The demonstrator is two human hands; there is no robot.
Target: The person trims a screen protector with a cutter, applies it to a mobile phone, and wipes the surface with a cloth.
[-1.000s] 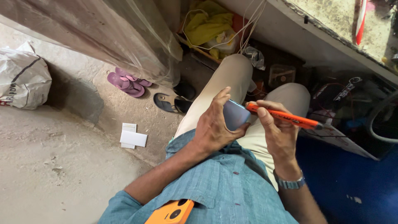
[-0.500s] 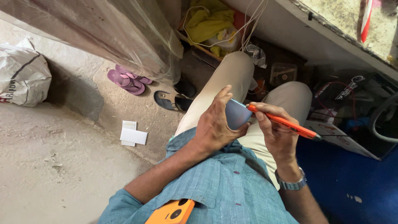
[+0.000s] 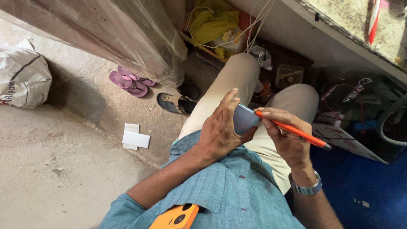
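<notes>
1. The left hand [image 3: 220, 131] has its grip clamped on a small blue phone-like slab [image 3: 245, 119], held above the lap; it looks light, stiff, smooth and likely slippery, so the edges are the place to hold
2. The right hand [image 3: 285, 135] pinches one orange tool [image 3: 292, 132], its tip at the slab's edge
3. Counted: one slab, one tool, two purple sandals [image 3: 129, 81], one orange phone [image 3: 174, 217] in the shirt pocket

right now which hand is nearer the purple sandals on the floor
Left. The left hand, wrapped around the small blue phone, sits on the side toward the purple sandals. The right hand, holding the orange tool, is farther from them, beyond the phone.
</notes>
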